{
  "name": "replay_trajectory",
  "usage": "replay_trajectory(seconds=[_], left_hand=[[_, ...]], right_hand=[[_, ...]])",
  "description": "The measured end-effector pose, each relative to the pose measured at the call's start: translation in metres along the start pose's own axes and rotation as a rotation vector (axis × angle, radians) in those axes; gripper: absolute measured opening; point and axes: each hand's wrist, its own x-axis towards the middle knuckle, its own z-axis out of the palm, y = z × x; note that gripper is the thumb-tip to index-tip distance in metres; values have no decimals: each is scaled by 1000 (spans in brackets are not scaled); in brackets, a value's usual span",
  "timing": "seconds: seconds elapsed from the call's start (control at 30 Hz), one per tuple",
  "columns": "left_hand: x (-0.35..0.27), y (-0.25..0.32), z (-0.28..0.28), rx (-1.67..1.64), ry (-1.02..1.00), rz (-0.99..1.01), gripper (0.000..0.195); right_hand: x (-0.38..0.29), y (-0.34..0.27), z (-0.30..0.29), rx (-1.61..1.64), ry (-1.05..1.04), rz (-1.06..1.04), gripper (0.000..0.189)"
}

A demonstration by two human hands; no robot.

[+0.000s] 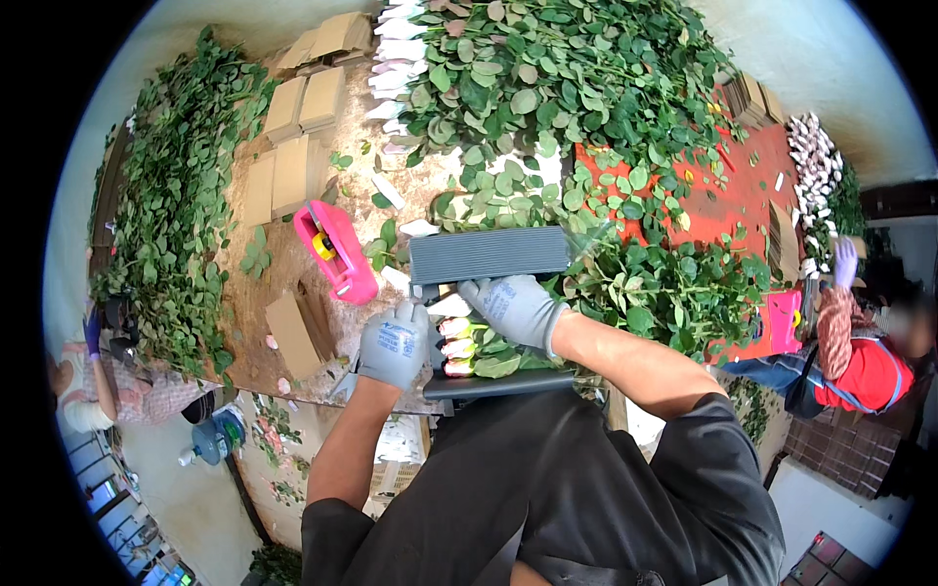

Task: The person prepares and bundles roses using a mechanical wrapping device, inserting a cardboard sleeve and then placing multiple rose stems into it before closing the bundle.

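Observation:
Before me, pink-and-cream rose heads (458,347) lie in a row between a grey ribbed panel (489,255) and a dark padded edge (498,384), their leafy stems pointing right. My right hand, in a grey glove (516,311), rests at the near side of the ribbed panel, over the upper stems beside a white-sleeved rose head (448,305). Just left of the rose heads is my left hand (396,343), also gloved, fingers curled; whether it holds anything is hidden. Up and left of it lies a pink tape dispenser (338,253) with a yellow core.
Stacks of cardboard sheets (292,179) line the wooden table (249,315). A large pile of leafy rose stems (557,80) covers the far side, another pile (168,205) the left. A co-worker (857,366) stands at the right, another person (102,388) at the left.

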Motion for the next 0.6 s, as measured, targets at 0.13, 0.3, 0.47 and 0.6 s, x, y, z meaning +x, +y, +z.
replay_trajectory(seconds=[0.13, 0.3, 0.47, 0.6], left_hand=[[-14, -45, 1, 117, -385, -458, 11], [-32, -53, -34, -36, -356, -370, 22], [-17, 15, -57, -484, -65, 50, 32], [-1, 37, -58, -389, -163, 234, 42]], right_hand=[[-1, 0, -3, -14, -21, -5, 39], [-2, -3, -4, -16, 10, -50, 38], [0, -5, 0, -28, -74, -25, 40], [0, -8, -3, -7, 58, -35, 34]])
